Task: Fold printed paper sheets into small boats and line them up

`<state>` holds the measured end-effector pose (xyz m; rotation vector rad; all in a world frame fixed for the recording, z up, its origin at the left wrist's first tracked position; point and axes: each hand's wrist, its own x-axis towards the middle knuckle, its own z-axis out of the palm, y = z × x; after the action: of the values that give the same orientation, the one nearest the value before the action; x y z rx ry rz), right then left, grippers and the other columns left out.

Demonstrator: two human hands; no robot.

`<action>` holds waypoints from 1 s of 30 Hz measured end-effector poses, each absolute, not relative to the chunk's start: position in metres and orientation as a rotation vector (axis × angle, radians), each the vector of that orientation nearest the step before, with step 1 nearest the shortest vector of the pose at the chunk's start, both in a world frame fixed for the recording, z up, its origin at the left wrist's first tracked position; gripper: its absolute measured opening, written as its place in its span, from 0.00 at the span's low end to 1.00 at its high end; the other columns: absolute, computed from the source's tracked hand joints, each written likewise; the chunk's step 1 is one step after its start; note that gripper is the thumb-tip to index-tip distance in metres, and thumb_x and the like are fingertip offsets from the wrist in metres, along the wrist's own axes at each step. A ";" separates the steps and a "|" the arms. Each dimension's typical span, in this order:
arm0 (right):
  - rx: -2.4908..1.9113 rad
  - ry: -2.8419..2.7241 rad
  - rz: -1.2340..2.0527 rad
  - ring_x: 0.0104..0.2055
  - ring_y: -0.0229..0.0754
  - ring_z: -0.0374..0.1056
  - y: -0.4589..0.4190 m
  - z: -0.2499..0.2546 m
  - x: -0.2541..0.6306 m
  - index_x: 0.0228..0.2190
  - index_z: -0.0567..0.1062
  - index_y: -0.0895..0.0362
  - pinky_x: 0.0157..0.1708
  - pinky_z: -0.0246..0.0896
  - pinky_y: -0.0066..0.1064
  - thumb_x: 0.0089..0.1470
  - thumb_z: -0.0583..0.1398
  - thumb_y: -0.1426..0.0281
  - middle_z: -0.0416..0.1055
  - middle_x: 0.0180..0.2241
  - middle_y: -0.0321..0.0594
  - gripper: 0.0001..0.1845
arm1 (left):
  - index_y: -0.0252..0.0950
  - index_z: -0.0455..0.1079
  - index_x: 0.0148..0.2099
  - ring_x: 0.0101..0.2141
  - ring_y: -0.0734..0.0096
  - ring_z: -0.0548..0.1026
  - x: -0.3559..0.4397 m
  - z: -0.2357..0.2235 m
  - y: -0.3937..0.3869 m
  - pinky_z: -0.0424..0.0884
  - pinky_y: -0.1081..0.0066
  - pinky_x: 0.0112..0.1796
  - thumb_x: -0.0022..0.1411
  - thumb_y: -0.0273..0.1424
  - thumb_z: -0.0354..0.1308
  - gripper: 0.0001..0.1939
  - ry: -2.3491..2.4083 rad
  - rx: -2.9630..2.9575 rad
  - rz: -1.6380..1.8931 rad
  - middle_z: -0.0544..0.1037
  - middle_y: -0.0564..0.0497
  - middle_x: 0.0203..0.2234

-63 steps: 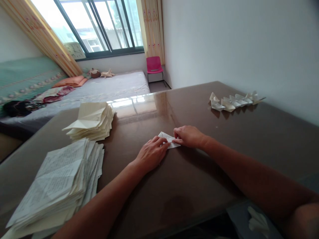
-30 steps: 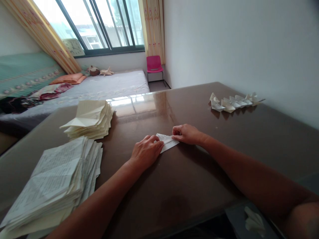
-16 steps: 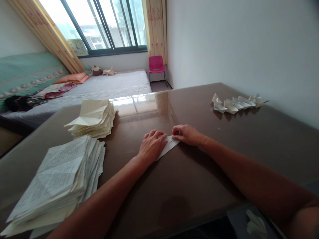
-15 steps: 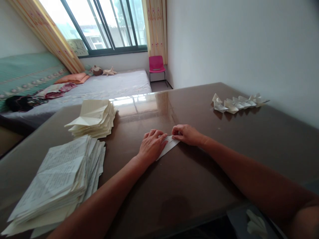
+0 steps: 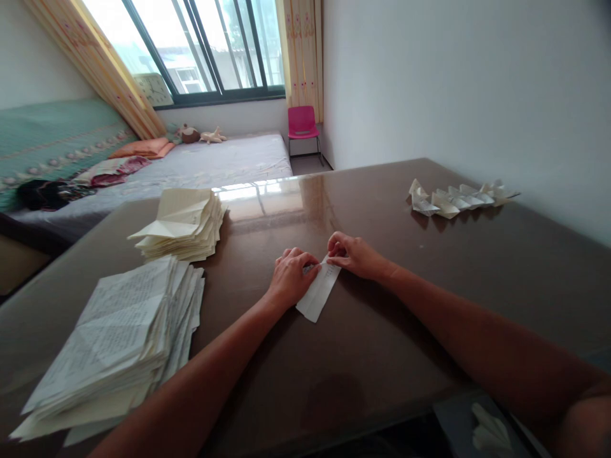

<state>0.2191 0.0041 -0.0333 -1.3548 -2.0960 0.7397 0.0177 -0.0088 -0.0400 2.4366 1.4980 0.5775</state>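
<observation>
A folded sheet of paper (image 5: 319, 294) with some writing on it lies on the brown table (image 5: 267, 394), its long end pointing toward me. My left hand (image 5: 293, 275) is closed on its left upper edge, thumb and fingers pinching. On the other side my right hand (image 5: 351, 253) pinches the upper right corner between thumb and fingers. Parts of the paper's top edge are hidden under the fingers of both hands.
To the left lie a stack of written sheets (image 5: 119, 324) and, behind it, a stack of cream paper (image 5: 184, 219). Several folded paper pieces (image 5: 461, 198) stand in a row at the far right. Beyond the table are a bed (image 5: 243, 152) and a pink chair (image 5: 301, 122).
The paper has been turned, so its long end now points toward me and more of its strip shows. Both hands stay on it, with small shifts. The view has swung slightly left.
</observation>
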 end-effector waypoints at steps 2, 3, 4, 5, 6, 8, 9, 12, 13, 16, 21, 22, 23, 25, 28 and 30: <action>-1.341 -2.160 0.648 0.30 0.34 0.68 0.003 -0.034 0.219 0.32 0.75 0.56 0.34 0.59 0.25 0.51 0.62 0.70 0.74 0.33 0.34 0.04 | 0.42 0.75 0.38 0.43 0.63 0.69 0.018 -0.040 -0.009 0.66 0.63 0.43 0.61 0.38 0.55 0.09 1.497 2.426 0.594 0.74 0.50 0.36; -1.327 -2.194 0.603 0.30 0.33 0.68 0.003 -0.033 0.219 0.31 0.77 0.55 0.35 0.59 0.25 0.52 0.62 0.69 0.74 0.34 0.35 0.04 | 0.42 0.75 0.38 0.43 0.63 0.69 0.018 -0.040 -0.008 0.66 0.63 0.43 0.61 0.38 0.55 0.09 1.497 2.421 0.602 0.74 0.50 0.36; -1.316 -2.224 0.572 0.30 0.33 0.67 0.003 -0.033 0.220 0.31 0.78 0.54 0.35 0.59 0.26 0.52 0.61 0.69 0.74 0.35 0.35 0.05 | 0.42 0.75 0.37 0.43 0.63 0.69 0.018 -0.040 -0.008 0.66 0.63 0.43 0.61 0.37 0.55 0.09 1.498 2.413 0.608 0.74 0.50 0.35; -1.309 -2.246 0.557 0.30 0.33 0.67 0.003 -0.032 0.221 0.31 0.79 0.54 0.35 0.58 0.26 0.53 0.61 0.68 0.73 0.36 0.36 0.05 | 0.42 0.75 0.37 0.43 0.63 0.69 0.018 -0.040 -0.008 0.66 0.63 0.43 0.61 0.37 0.55 0.09 1.499 2.403 0.615 0.74 0.50 0.35; -1.310 -2.263 0.553 0.31 0.33 0.67 0.003 -0.031 0.222 0.32 0.80 0.53 0.35 0.58 0.26 0.53 0.62 0.66 0.73 0.37 0.36 0.06 | 0.42 0.75 0.37 0.43 0.63 0.69 0.018 -0.040 -0.008 0.66 0.63 0.43 0.61 0.37 0.55 0.09 1.499 2.392 0.623 0.74 0.50 0.35; -1.316 -2.292 0.572 0.31 0.34 0.67 0.004 -0.030 0.223 0.32 0.80 0.53 0.36 0.58 0.26 0.53 0.62 0.65 0.72 0.37 0.36 0.08 | 0.41 0.75 0.36 0.43 0.64 0.69 0.018 -0.040 -0.008 0.67 0.63 0.44 0.61 0.36 0.55 0.08 1.501 2.368 0.637 0.74 0.50 0.35; -1.315 -2.308 0.585 0.32 0.34 0.67 0.004 -0.030 0.224 0.32 0.80 0.53 0.36 0.59 0.26 0.53 0.62 0.64 0.72 0.38 0.37 0.08 | 0.41 0.75 0.36 0.42 0.64 0.69 0.018 -0.040 -0.008 0.67 0.64 0.44 0.61 0.36 0.55 0.08 1.502 2.360 0.643 0.74 0.51 0.35; -1.282 -2.364 0.582 0.38 0.37 0.67 0.006 -0.031 0.225 0.32 0.80 0.55 0.40 0.59 0.27 0.54 0.61 0.65 0.72 0.39 0.39 0.08 | 0.41 0.75 0.38 0.42 0.65 0.70 0.018 -0.042 -0.008 0.67 0.64 0.44 0.61 0.35 0.56 0.08 1.495 2.354 0.670 0.74 0.51 0.35; -1.267 -2.378 0.570 0.41 0.38 0.66 0.006 -0.031 0.225 0.32 0.80 0.55 0.42 0.59 0.28 0.54 0.61 0.66 0.71 0.40 0.40 0.08 | 0.42 0.75 0.40 0.42 0.65 0.69 0.018 -0.043 -0.008 0.67 0.64 0.44 0.60 0.35 0.56 0.08 1.483 2.358 0.687 0.73 0.51 0.35; -1.226 -2.401 0.553 0.45 0.41 0.65 0.006 -0.032 0.224 0.32 0.79 0.56 0.46 0.58 0.31 0.55 0.61 0.67 0.72 0.40 0.41 0.08 | 0.46 0.75 0.44 0.43 0.65 0.69 0.017 -0.044 -0.008 0.66 0.64 0.45 0.62 0.36 0.56 0.10 1.420 2.385 0.732 0.73 0.52 0.35; -1.149 -2.407 0.582 0.44 0.41 0.65 0.007 -0.033 0.222 0.31 0.79 0.57 0.47 0.58 0.33 0.55 0.61 0.67 0.73 0.39 0.42 0.08 | 0.44 0.76 0.38 0.43 0.64 0.68 0.018 -0.043 -0.007 0.65 0.64 0.45 0.63 0.36 0.54 0.09 1.398 2.396 0.704 0.74 0.51 0.35; -1.138 -2.400 0.575 0.43 0.41 0.65 0.008 -0.035 0.222 0.30 0.79 0.57 0.47 0.58 0.33 0.55 0.61 0.67 0.73 0.39 0.42 0.08 | 0.43 0.76 0.38 0.43 0.64 0.68 0.019 -0.043 -0.007 0.65 0.64 0.44 0.63 0.36 0.54 0.09 1.416 2.393 0.690 0.74 0.51 0.35; -1.128 -2.393 0.562 0.43 0.41 0.65 0.008 -0.036 0.221 0.30 0.79 0.56 0.47 0.58 0.33 0.55 0.61 0.66 0.73 0.38 0.42 0.08 | 0.42 0.75 0.38 0.43 0.64 0.68 0.019 -0.043 -0.007 0.65 0.64 0.44 0.63 0.35 0.54 0.09 1.434 2.390 0.676 0.74 0.51 0.36; -1.106 -2.377 0.529 0.42 0.41 0.65 0.008 -0.039 0.220 0.29 0.79 0.56 0.46 0.58 0.34 0.54 0.62 0.65 0.73 0.37 0.42 0.08 | 0.40 0.75 0.38 0.43 0.63 0.68 0.020 -0.044 -0.006 0.65 0.63 0.44 0.63 0.36 0.53 0.10 1.457 2.393 0.657 0.73 0.50 0.36; -1.086 -2.359 0.503 0.42 0.42 0.64 0.007 -0.040 0.217 0.28 0.79 0.56 0.45 0.58 0.33 0.54 0.62 0.66 0.73 0.36 0.41 0.07 | 0.40 0.73 0.38 0.43 0.62 0.68 0.020 -0.047 -0.006 0.64 0.62 0.45 0.64 0.36 0.52 0.10 1.456 2.419 0.634 0.73 0.49 0.37; -1.082 -2.362 0.520 0.42 0.42 0.64 0.006 -0.039 0.216 0.27 0.78 0.56 0.45 0.58 0.33 0.54 0.62 0.68 0.72 0.36 0.41 0.07 | 0.40 0.72 0.38 0.43 0.62 0.68 0.020 -0.048 -0.007 0.63 0.61 0.45 0.65 0.36 0.51 0.10 1.442 2.443 0.618 0.72 0.49 0.37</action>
<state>0.2164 0.0063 -0.0394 -1.0821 -2.3616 0.5195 0.0197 -0.0069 -0.0480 2.4432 1.4420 0.6181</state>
